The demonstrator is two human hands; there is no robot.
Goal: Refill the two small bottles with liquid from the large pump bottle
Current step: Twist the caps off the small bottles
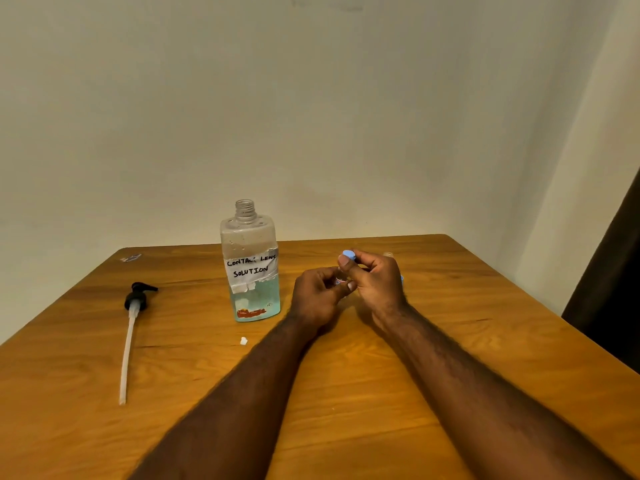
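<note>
The large clear bottle (250,265), labelled "contact lens solution", stands open-necked on the wooden table (450,341), about a third full of blue liquid. Its black pump with a long tube (131,327) lies flat to the left. Just right of the bottle, my left hand (317,299) grips a small bottle (340,280), mostly hidden by fingers. My right hand (375,280) pinches its blue cap (349,255) on top. Behind my right hand, a second small bottle (388,254) shows only a clear top and a blue sliver.
A small white plug (243,340) lies on the table in front of the large bottle. A scrap of clear wrapper (131,258) sits near the far left corner. A dark curtain (609,289) hangs at the right edge. Walls close off the back.
</note>
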